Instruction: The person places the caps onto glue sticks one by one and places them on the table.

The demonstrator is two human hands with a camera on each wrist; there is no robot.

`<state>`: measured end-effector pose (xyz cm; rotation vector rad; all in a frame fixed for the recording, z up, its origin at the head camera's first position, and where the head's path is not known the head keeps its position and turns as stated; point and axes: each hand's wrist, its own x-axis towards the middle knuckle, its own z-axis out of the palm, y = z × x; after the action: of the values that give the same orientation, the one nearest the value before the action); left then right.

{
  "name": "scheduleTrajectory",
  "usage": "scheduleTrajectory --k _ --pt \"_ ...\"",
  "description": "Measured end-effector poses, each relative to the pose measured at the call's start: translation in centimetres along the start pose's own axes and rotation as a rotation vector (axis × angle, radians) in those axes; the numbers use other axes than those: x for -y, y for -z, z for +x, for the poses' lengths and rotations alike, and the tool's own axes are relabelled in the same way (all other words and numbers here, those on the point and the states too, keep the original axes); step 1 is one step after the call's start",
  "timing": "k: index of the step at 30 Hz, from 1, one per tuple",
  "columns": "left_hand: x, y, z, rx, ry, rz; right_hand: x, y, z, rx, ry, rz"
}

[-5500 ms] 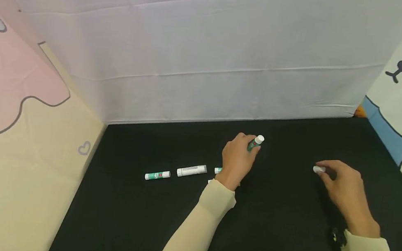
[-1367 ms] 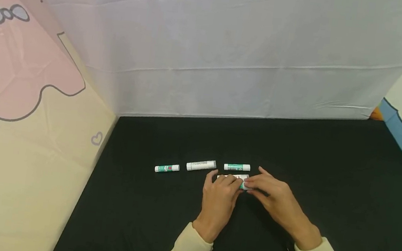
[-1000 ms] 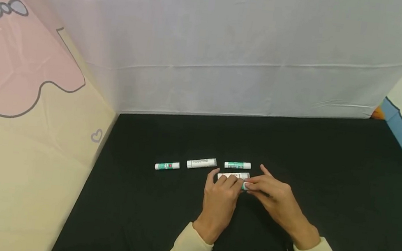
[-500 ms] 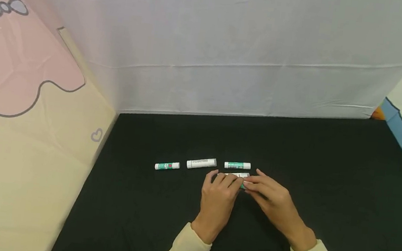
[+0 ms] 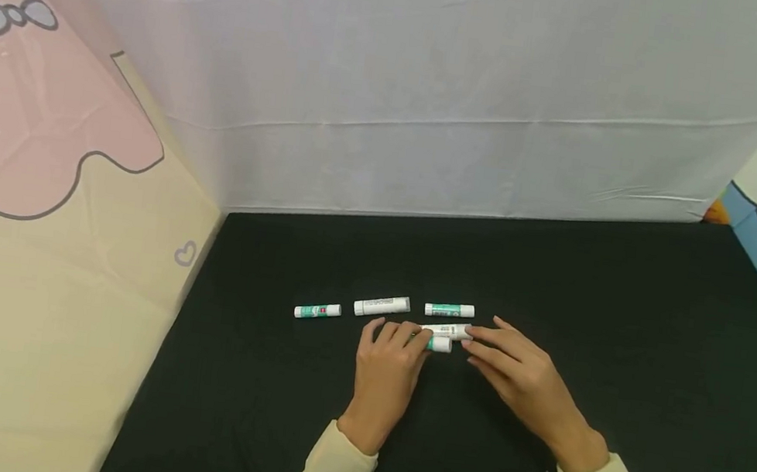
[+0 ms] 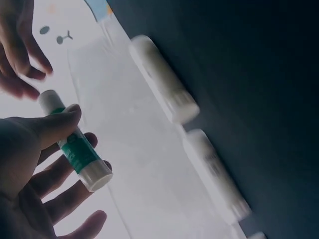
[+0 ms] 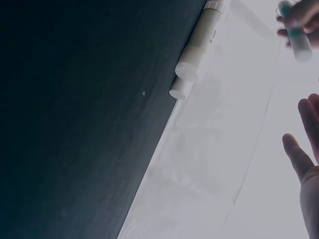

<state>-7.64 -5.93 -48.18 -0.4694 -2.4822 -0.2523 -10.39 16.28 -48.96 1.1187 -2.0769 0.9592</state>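
Note:
My left hand pinches a green-and-white glue stick between thumb and fingers, a little above the table. White ends show on both sides of its green label in the left wrist view. My right hand hovers just to the right, fingers fairly straight, apart from that stick and holding nothing. Right behind the held stick lies a larger white glue stick, its left end hidden by my left fingers in the head view. Another green-and-white glue stick lies farther back.
More sticks lie to the left on the black table: a white one and a small green-and-white one. A white cloth wall closes off the back, with printed cloth at both sides.
Earlier, my right hand held a white cap far from the stick. Both hands then met at the stick; now the left has drawn it leftward with its white end on, and the right has let go.

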Motion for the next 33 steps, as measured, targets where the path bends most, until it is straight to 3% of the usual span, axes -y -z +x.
scheduleTrajectory --k 6,13,19,29,33 --pt "2.1 -0.1 -0.6 0.055 0.084 0.017 -0.4 0.6 -0.4 0.012 -0.051 -0.012" --pt "3.7 -0.3 -1.1 0.12 0.156 0.038 -0.9 0.9 -0.8 -0.019 -0.048 -0.029" --pt "4.5 -0.6 -1.3 0.149 0.179 0.064 -1.1 1.0 -1.0 -0.054 -0.031 -0.028" --pt "5.4 -1.5 -1.5 0.236 0.194 0.084 -0.9 1.3 -1.5 -0.011 -0.093 -0.024" --pt "5.5 -1.6 -1.4 0.299 0.202 0.098 -0.8 1.5 -1.8 0.018 -0.128 -0.029"
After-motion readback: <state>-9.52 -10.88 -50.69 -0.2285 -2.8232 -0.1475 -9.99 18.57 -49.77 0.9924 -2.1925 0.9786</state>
